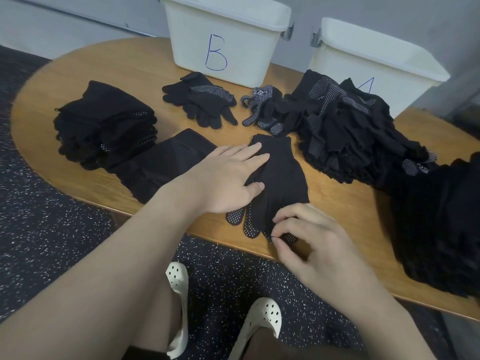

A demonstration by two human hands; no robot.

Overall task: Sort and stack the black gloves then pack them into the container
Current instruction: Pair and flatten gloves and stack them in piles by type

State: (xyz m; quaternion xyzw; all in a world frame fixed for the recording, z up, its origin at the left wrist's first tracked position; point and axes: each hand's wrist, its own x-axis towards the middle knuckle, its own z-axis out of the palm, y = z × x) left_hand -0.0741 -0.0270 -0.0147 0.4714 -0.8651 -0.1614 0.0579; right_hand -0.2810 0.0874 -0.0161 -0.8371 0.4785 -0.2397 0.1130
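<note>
Our left hand (pixel 228 175) lies flat, fingers straight, pressing on the cuff end of a black dotted glove (pixel 279 178) spread on the wooden table (pixel 104 66). Our right hand (pixel 311 245) curls its fingertips and pinches the glove's fingers at the table's near edge. Just left of the glove sits a neat flat stack (pixel 166 162), and further left a taller folded stack (pixel 104 126). Beyond lie a loose pair (pixel 200 100) and a tangled heap of gloves (pixel 345 126); another dark pile (pixel 441 224) fills the right side. At the far edge stand two white containers, one marked B (pixel 223 37), the other (pixel 368 66) partly behind the heap.
</note>
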